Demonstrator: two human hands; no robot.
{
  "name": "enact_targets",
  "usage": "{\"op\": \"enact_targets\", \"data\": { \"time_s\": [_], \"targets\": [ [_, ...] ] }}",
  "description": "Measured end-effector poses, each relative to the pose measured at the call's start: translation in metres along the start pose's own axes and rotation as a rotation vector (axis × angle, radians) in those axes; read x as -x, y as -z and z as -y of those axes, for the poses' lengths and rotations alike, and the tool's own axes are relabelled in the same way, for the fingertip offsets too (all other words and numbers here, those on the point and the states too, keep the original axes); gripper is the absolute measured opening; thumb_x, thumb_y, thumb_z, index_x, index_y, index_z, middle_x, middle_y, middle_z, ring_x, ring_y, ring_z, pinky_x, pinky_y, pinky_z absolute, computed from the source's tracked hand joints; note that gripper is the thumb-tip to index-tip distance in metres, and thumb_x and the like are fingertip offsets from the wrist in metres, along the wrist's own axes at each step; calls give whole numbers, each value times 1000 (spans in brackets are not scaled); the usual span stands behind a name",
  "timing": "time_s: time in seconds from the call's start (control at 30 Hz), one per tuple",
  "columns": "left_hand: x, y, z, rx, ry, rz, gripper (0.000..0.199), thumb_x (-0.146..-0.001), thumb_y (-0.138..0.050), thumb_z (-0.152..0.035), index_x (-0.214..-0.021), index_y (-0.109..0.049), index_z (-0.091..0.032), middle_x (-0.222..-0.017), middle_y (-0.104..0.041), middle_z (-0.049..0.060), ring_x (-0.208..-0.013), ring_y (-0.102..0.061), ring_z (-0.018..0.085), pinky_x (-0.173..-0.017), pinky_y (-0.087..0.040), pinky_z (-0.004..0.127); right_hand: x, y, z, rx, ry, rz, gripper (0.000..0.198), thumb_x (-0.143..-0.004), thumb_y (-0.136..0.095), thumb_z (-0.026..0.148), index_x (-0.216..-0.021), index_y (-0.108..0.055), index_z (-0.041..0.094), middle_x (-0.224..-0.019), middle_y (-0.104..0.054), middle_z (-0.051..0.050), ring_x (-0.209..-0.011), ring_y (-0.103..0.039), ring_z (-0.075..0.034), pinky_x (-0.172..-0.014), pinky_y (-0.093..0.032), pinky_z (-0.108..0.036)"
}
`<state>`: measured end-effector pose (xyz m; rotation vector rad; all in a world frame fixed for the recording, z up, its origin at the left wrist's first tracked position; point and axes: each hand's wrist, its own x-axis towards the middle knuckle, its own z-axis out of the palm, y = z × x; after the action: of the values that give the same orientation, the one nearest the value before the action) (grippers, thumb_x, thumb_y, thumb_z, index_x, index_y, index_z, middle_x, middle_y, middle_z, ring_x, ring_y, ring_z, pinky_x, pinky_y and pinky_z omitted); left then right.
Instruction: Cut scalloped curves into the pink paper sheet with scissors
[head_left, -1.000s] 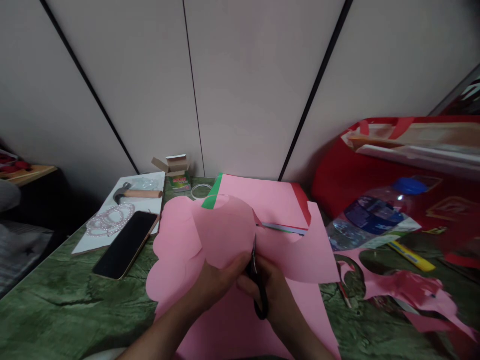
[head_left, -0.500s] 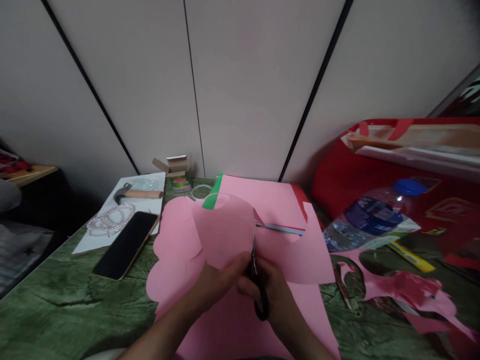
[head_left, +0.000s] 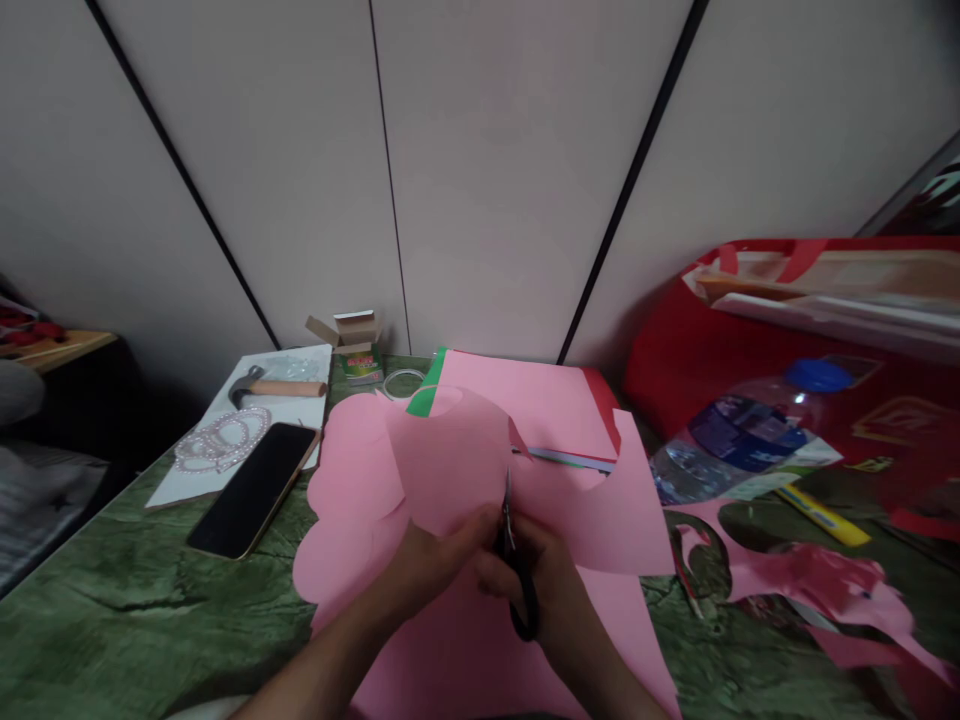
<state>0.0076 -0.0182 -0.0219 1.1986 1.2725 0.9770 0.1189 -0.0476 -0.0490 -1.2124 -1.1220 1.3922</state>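
The left hand (head_left: 439, 550) pinches the sheet (head_left: 454, 460), a pink piece with a curved cut edge, thumb on top; the fingers beneath are hidden. The right hand (head_left: 544, 575) grips the scissors (head_left: 517, 565) with fingers curled around the black handles, blades pointing away from the person and set against the sheet beside the left thumb. Whether the blades are parted cannot be told. The sheet is in front of the person, above other pink paper (head_left: 487, 660) on the green table (head_left: 97, 630). Scalloped pieces (head_left: 334, 500) lie left of the sheet; the stack (head_left: 517, 395) lies behind it. The phone (head_left: 255, 490) is farther left, near the hammer (head_left: 285, 388). The bottle (head_left: 742, 435) leans at right, in front of the red bag (head_left: 667, 340), with scraps (head_left: 825, 580) nearer the person.
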Motion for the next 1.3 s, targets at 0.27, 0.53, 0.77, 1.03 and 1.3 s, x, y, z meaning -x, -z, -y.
{"op": "enact_targets", "data": {
  "time_s": [0.27, 0.53, 0.77, 1.03, 1.3],
  "targets": [
    [-1, 2, -5, -20, 6, 45, 15, -66, -53, -28, -53, -53, -21, -51, -57, -1, -54, -54, 17, -54, -45, 29, 0, -1, 3, 33, -18, -1, 18, -66, -62, 29, -67, -51, 15, -49, -43, 6, -47, -43, -10, -46, -32, -22],
    [-1, 2, -10, 6, 3, 90, 23, -67, -52, -28, -45, -49, -22, -45, -55, 0, -54, -56, 17, -53, -47, 28, 1, -2, 7, 1, -23, -8, 24, -61, -66, 34, -63, -50, 17, -48, -44, 6, -45, -44, -10, -46, -34, -23],
    [0, 3, -11, 51, 30, 88, 18, -65, -55, -28, -49, -54, -21, -41, -54, -1, -49, -56, 17, -48, -48, 29, 1, -3, 9, -41, -52, -14, 30, -57, -68, 38, -60, -47, 17, -45, -43, 7, -42, -42, -9, -43, -32, -23],
    [-2, 4, -11, 44, 12, 66, 11, -64, -56, -27, -58, -57, -17, -52, -60, 1, -54, -57, 17, -51, -48, 28, 1, -4, 5, -76, -63, -15, 32, -57, -70, 39, -59, -47, 16, -43, -41, 7, -41, -41, -8, -42, -32, -22],
    [-10, 11, 4, 4, -50, 45, 13, -66, -57, -26, -73, -60, -15, -74, -65, 4, -73, -59, 19, -63, -48, 30, 1, -3, 4, -98, -50, 1, 32, -59, -68, 41, -58, -48, 16, -42, -41, 7, -40, -42, -8, -41, -34, -22]
  ]
}}
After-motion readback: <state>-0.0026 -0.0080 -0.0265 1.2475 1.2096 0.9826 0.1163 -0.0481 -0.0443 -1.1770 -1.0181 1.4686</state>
